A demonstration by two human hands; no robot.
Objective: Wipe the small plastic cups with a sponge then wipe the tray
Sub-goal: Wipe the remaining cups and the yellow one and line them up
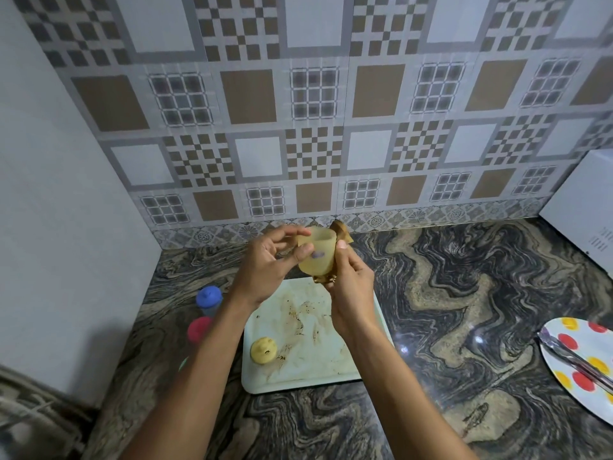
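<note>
I hold a translucent yellow plastic cup [317, 254] up above the tray. My left hand [268, 263] pinches its rim and side between thumb and fingers. My right hand [350, 290] grips a brown sponge [341, 232] pressed against the cup's right side, with part of the sponge sticking out above and below the hand. Below lies a pale green tray [331, 360] smeared with brown stains. A yellow lid [263, 350] rests on the tray's left part. A blue-lidded cup [209, 298] and a red-lidded cup [199, 330] stand left of the tray.
The dark marbled counter [447, 293] runs to a tiled wall behind. At the right edge sits a white plate with red and yellow dots [583, 356] carrying metal tongs [574, 356]. A white appliance [583, 207] stands at the back right. A pale wall closes the left side.
</note>
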